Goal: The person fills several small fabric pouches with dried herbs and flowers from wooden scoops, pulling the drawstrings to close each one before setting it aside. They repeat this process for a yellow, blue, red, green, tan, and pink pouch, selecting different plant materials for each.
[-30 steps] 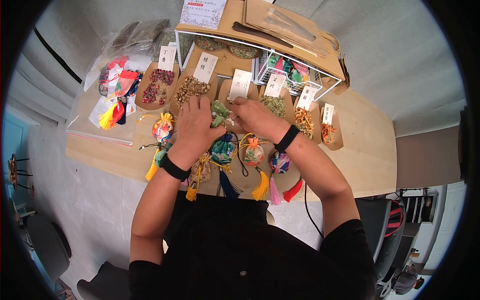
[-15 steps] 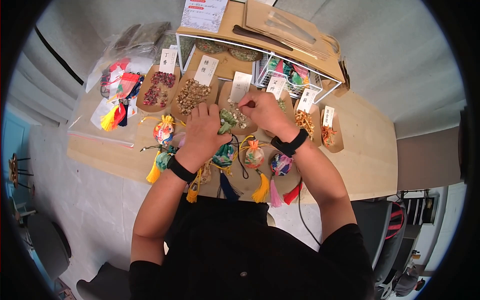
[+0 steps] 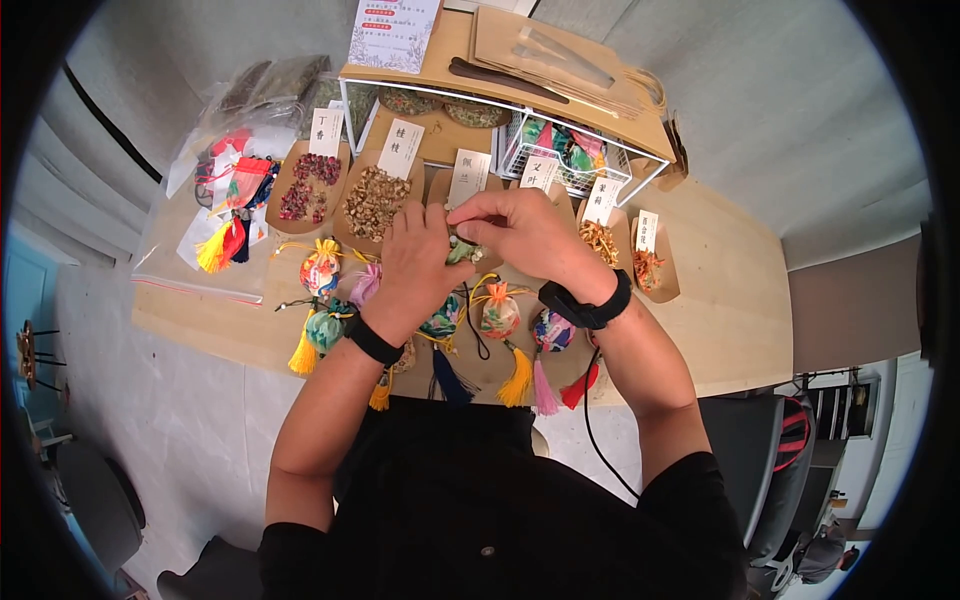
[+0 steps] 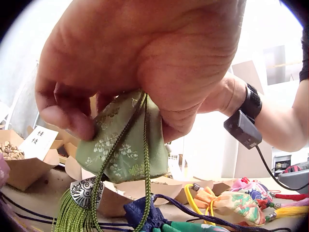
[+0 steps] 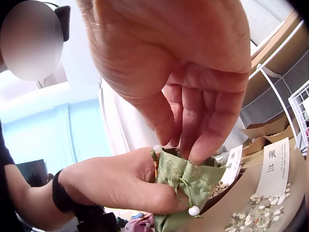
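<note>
The left hand (image 3: pixel 415 270) grips a small green patterned pouch (image 4: pixel 125 145), thumb on one side and fingers on the other; green cords and a tassel (image 4: pixel 75 212) hang from it. In the right wrist view, the pouch's mouth (image 5: pixel 186 164) faces up, and the fingertips of the right hand (image 5: pixel 178 82) are gathered at it, partly inside. Whether they pinch anything is hidden. Beside the pouch stands a paper tray (image 5: pixel 289 193) of pale slices with a label card (image 5: pixel 274 166).
More trays of dried herbs (image 3: pixel 375 205) run along the table. Finished-looking pouches (image 3: pixel 500 312) with tassels lie near the front edge. A wooden shelf (image 3: pixel 450 40) and wire basket (image 3: pixel 565 160) stand behind; a plastic bag (image 3: pixel 160 245) lies at the left.
The right hand has gone from the tray of pale slices to the mouth of the green pouch. The left hand has kept its grip on the pouch.
</note>
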Available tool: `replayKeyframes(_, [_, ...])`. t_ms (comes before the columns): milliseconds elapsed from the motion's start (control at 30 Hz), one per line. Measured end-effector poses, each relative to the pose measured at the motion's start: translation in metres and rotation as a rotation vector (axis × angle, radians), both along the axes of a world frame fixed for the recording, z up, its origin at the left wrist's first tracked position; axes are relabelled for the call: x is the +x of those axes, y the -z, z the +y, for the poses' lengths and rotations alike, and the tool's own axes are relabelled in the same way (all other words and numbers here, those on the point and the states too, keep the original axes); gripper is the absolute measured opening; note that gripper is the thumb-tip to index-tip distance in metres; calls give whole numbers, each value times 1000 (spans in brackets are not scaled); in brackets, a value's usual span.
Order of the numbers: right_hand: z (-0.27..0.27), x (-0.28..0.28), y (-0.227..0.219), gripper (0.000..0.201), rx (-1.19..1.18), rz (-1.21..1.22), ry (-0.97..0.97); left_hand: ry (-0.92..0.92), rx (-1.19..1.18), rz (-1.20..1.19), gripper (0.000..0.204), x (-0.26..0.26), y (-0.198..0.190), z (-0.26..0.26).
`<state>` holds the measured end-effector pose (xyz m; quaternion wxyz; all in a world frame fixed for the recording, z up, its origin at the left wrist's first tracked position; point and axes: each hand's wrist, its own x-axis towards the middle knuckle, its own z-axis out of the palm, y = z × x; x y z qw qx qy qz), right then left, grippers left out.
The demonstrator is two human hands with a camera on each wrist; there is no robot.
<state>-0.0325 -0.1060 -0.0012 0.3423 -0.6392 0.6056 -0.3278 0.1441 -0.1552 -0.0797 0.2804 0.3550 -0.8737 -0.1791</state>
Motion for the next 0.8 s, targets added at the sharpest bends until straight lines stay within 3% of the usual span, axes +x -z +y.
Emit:
replayKeyframes(233, [32,-4,-20,23,-122,-83,276,-89,79,420,56,-2,-12,8])
replayKeyframes(367, [57,0,-23,38,-92,-206,250,-104,48,567,55,-5,-16,14])
replayKeyframes(433, [66,5,-24,41,-107,-129,214,-91,57,619,56,-10,-17,14])
replayKeyframes(533, [77,8,-22,45,-79,-96,208,-31,101,636,60,-14,-16,18])
replayKeyframes(633, [78,9,-20,42,-87,-78,224,72,-27,557,65,-13,-20,23])
replayKeyframes(800, [78,11,-8,33,-86,-98,266,36,7,490,69,-15,-16,24])
